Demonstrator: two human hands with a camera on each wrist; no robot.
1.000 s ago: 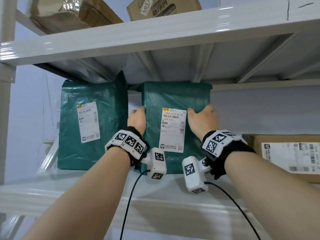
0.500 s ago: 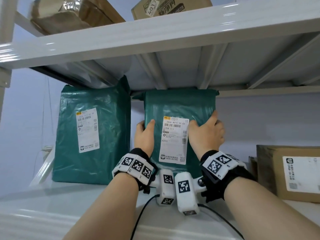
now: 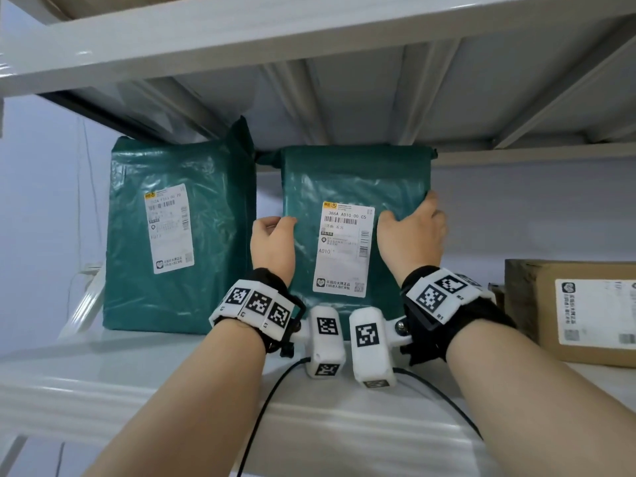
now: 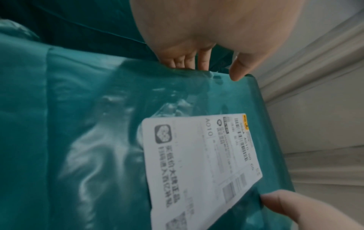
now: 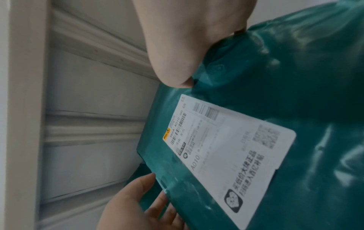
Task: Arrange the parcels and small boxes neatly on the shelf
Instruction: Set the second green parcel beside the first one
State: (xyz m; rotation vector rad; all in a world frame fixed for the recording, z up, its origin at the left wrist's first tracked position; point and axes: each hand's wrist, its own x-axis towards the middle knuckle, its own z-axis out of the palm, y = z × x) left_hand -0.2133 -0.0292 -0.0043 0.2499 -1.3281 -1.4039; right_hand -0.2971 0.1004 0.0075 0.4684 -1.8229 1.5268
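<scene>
A green plastic-wrapped parcel (image 3: 351, 180) with a white shipping label (image 3: 344, 249) stands upright on the white shelf board (image 3: 137, 380). My left hand (image 3: 275, 235) grips its left edge, fingers behind and thumb in front, as the left wrist view shows (image 4: 206, 59). My right hand (image 3: 413, 228) grips its right edge with the thumb pressed on the front (image 5: 177, 74). A second, larger green parcel (image 3: 179, 235) stands upright just to the left, with a narrow gap between the two. In the wrist views the held parcel (image 4: 88, 140) (image 5: 295, 93) fills most of the picture.
A brown cardboard box (image 3: 537, 304) with a white label lies on the same shelf at the right. The upper shelf board (image 3: 309, 36) hangs close above the parcels' tops. The wall runs behind, and bare shelf shows between the held parcel and the box.
Both hands have kept hold of the labelled parcel and slid a little lower along its edges. The head view has come closer and tilted; the parcel stays upright beside its neighbour.
</scene>
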